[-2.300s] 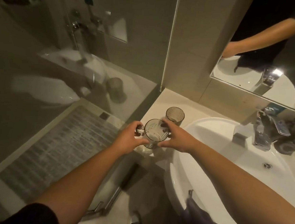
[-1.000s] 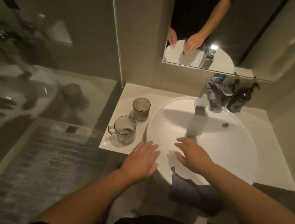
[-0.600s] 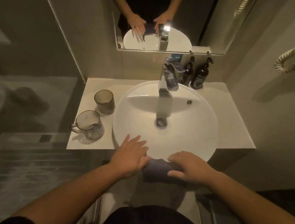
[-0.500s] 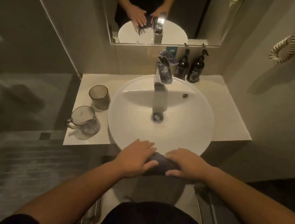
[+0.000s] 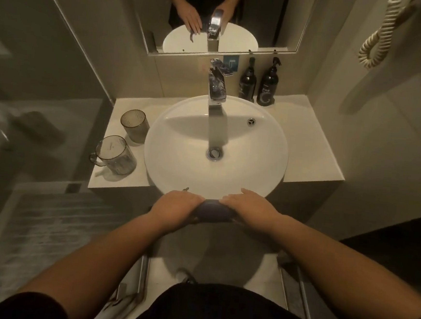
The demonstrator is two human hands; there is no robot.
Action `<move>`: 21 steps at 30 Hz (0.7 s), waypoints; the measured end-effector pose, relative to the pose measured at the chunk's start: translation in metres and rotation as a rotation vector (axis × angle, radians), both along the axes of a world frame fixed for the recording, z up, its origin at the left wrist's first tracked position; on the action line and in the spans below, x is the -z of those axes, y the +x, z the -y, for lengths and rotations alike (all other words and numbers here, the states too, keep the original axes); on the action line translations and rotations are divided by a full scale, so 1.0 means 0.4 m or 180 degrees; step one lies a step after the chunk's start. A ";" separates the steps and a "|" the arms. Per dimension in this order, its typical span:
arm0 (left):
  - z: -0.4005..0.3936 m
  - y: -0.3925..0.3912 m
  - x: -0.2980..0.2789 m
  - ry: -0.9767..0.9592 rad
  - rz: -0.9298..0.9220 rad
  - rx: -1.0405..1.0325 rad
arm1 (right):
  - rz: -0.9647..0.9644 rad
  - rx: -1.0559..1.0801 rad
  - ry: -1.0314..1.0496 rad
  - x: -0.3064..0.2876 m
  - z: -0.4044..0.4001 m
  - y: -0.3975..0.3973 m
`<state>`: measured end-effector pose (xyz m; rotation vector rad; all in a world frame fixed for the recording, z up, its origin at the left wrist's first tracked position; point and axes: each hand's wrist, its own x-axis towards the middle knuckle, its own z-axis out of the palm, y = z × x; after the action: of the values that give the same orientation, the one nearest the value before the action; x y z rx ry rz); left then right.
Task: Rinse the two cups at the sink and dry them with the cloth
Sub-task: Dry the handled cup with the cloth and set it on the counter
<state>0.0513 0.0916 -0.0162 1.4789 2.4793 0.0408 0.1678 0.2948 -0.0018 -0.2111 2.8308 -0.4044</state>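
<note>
A: Cups, two, both on the surface (image 5: 117, 177) at nine o'clock of the basin (image 5: 179, 162). Handled clear cup (image 5: 115, 158) nearer the front edge, handle pointing to nine o'clock. Ribbed tumbler (image 5: 134, 126) behind it, at its one o'clock, just beside the basin rim. Both upright, apart from each other.

B: Cloth?

A: Dark cloth (image 5: 213, 211), draped over the basin's front rim at six o'clock. Left hand (image 5: 179, 207) lies on its left end, fingers curled down over it. Right hand (image 5: 247, 207) lies on its right end, fingers laid over the top. Whether either truly grips, or only presses, cannot tell from this angle.

B: Hands touching the cups?

A: No. Both hands well apart from them.

B: Tap?

A: Chrome faucet (image 5: 217, 89) at twelve o'clock, spout over the bowl. Drain (image 5: 214, 153) at centre. Overflow hole (image 5: 251, 121) at two o'clock.

B: Else?

A: Two dark pump bottles (image 5: 268, 86) on the surface at one o'clock, against the wall. Mirror (image 5: 265, 20) above, reflecting both hands. Coiled cord (image 5: 380, 36) on the right wall. Glass partition (image 5: 33, 95) at nine o'clock.
</note>
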 end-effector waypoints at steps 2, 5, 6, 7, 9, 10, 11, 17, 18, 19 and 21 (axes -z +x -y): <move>0.011 0.004 -0.011 0.0022 0.0021 -0.0068 | 0.0090 0.0136 -0.0271 -0.020 -0.010 0.005; 0.031 0.010 -0.045 0.0373 0.0782 -0.0595 | 0.0263 0.0658 -0.0885 -0.063 -0.033 0.010; 0.034 0.011 -0.063 0.0536 0.1089 -0.0777 | 0.0306 0.0809 -0.1135 -0.080 -0.042 0.011; 0.033 0.013 -0.081 0.0693 0.1334 -0.0889 | 0.0338 0.0941 -0.1380 -0.099 -0.049 0.012; 0.031 0.016 -0.112 0.0989 0.1744 -0.1061 | 0.0387 0.1239 -0.1905 -0.131 -0.063 0.009; 0.030 0.014 -0.123 0.1160 0.1960 -0.1194 | 0.0414 0.1409 -0.2173 -0.142 -0.069 0.003; 0.030 0.011 -0.132 0.1339 0.2154 -0.1334 | 0.0443 0.1560 -0.2437 -0.154 -0.070 -0.003; 0.033 -0.025 -0.160 0.1866 0.2500 -0.1725 | 0.0832 0.2091 -0.4319 -0.178 -0.034 -0.054; 0.035 -0.030 -0.166 0.1863 0.2544 -0.1766 | 0.0878 0.2022 -0.4494 -0.180 -0.026 -0.064; 0.041 -0.038 -0.168 0.1849 0.2587 -0.1800 | 0.0929 0.1904 -0.4610 -0.186 -0.016 -0.073; 0.059 -0.056 -0.170 0.1788 0.2626 -0.1851 | 0.1029 0.1779 -0.4589 -0.186 0.002 -0.098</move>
<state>0.0289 0.0679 0.0518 0.5836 2.1241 1.2503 0.1286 0.2941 0.0728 0.3609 1.7076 -2.2256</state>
